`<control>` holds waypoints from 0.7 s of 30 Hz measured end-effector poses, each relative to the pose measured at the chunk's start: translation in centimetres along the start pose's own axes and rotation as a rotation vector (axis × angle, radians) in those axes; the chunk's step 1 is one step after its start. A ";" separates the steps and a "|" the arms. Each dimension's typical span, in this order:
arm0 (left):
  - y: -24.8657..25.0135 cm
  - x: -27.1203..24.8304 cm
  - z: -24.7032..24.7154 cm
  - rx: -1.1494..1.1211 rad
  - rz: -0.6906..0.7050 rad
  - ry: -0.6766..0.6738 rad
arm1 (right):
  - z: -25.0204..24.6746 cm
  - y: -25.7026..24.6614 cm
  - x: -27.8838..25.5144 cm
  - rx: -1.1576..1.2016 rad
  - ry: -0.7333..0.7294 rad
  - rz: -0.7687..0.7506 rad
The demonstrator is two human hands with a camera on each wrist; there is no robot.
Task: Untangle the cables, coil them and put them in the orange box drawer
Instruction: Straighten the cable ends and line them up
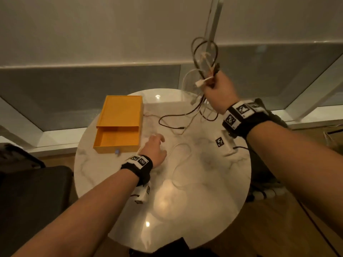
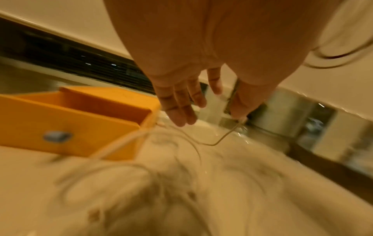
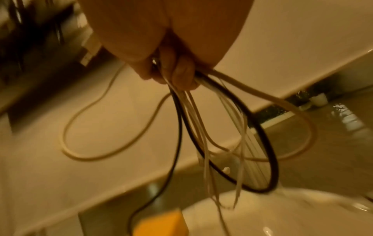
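An orange box [image 1: 121, 110] stands on the left of the round white marble table [image 1: 185, 210], its drawer [image 1: 115, 148] pulled out toward me and bare inside. High above the table's far right, my right hand [image 1: 211, 82] grips a tangled bundle of black and white cables [image 1: 204, 58]; their ends trail down to the tabletop. The right wrist view shows the fingers [image 3: 181, 71] curled around the strands [image 3: 201, 127]. My left hand [image 1: 156, 143] hovers low just right of the drawer with fingers straight [image 2: 181, 111], above a loose white cable [image 1: 182, 164].
A black cable end [image 1: 167, 117] lies on the table behind my left hand. A dark case or seat [image 1: 27, 182] sits left of the table. A window ledge and a white pole [image 1: 215, 21] stand behind it. Wood floor surrounds the table.
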State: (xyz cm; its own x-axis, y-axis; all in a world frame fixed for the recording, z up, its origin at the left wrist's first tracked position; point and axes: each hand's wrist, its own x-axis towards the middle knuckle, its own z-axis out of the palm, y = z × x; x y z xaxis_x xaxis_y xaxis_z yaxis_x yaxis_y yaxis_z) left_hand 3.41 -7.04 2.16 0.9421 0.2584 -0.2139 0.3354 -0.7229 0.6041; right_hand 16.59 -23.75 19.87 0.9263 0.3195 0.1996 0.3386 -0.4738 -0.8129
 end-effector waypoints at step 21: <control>2.1 -2.3 5.6 0.122 0.155 -0.370 | 2.4 10.9 -2.6 -0.245 -0.422 0.470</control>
State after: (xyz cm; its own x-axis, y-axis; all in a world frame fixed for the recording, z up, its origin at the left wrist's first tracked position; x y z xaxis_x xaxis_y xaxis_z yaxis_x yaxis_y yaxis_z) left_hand 1.89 -12.75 -0.42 0.9110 -0.0906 -0.4022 0.1664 -0.8118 0.5597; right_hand 17.50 -27.80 9.22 0.8574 0.3035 -0.4157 -0.0103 -0.7974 -0.6034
